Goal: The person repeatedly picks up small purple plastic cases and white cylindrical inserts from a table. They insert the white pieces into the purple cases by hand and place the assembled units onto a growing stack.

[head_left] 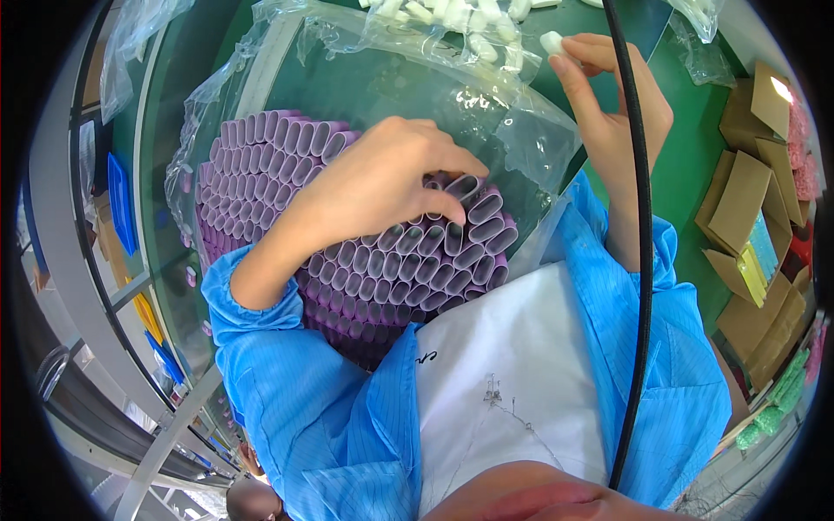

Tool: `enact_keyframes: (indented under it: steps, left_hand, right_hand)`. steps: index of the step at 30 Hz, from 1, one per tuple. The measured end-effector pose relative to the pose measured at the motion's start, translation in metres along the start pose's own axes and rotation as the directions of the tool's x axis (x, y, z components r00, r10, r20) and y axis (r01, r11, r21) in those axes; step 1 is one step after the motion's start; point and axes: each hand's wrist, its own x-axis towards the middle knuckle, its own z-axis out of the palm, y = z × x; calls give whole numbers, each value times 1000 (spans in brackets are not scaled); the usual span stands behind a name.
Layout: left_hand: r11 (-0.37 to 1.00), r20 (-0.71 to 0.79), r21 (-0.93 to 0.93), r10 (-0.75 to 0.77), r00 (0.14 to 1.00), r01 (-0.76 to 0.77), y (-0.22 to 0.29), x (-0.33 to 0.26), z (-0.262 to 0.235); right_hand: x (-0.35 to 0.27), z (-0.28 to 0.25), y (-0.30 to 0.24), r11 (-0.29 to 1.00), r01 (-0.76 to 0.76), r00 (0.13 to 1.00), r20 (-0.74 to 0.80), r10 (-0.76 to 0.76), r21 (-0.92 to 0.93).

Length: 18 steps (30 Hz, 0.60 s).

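Many purple oval tubes point(404, 269), open ends up, stand packed together close in front of me. My left hand point(382, 178) reaches over them, with thumb and fingers curled round an oval tube point(464, 187) at the right side of the pack. Out to the right, my right hand point(615, 108) is raised above the green table and pinches a small white plug-like piece point(552, 42) between thumb and fingertips. A clear plastic sheet or bag point(530, 130) lies around and behind the tubes. At the far edge, more white pieces point(473, 22) lie in a loose pile on clear plastic.
A black cable point(638, 260) hangs across the view, in front of my right arm. On the right stand open cardboard boxes point(738, 208), with green foam netting point(773, 412) lower down. To the left are a metal frame point(165, 451) and a blue bin point(122, 204).
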Motion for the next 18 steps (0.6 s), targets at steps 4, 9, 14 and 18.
enact_keyframes:
  steps: [4, 9, 14, 18]
  left_hand:
    - [991, -193, -120, -86, 977, 64, -7, -5, -11]
    - [973, -329, 42, -199, 923, 225, 12, 8, 15]
    - [978, -385, 194, 6, 923, 75, 0, 30, 31]
    - [934, -458, 343, 260, 850, -102, -12, 43, 38]
  right_hand:
    - [-6, -4, -17, 964, -74, 997, 27, 69, 256]
    - [-17, 5, -18, 932, -179, 983, 83, 161, 314]
    - [-19, 8, -16, 932, -183, 982, 97, 160, 314]
    - [-18, 6, -15, 937, -177, 983, 99, 154, 300]
